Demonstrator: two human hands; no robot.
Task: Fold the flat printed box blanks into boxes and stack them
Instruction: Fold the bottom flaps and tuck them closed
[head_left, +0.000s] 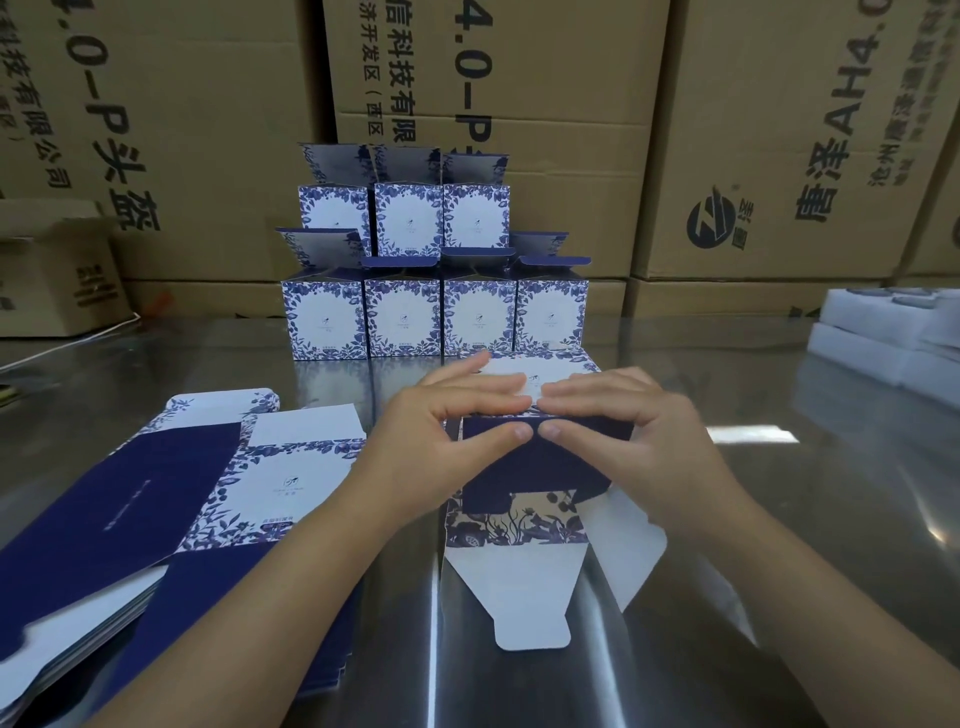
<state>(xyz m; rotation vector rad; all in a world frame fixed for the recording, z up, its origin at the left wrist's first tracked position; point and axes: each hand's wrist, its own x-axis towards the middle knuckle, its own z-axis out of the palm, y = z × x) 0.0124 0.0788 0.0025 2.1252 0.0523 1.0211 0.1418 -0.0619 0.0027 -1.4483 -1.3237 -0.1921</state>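
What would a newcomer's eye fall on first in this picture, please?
Probably the left hand and right hand, pinching a half-folded box at the centre of the table. Behind it, folded floral boxes stand in two tiers; a pile of flat blanks lies to the left.

Left grip (436, 441) and right grip (631, 431) meet thumb-tip to thumb-tip — fingers curled, pinching.

Two bare forearms (291, 587), short fingernails (521, 431)

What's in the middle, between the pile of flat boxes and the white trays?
The half-folded box, held by the left hand and right hand, with shiny table either side. The head view shows it.
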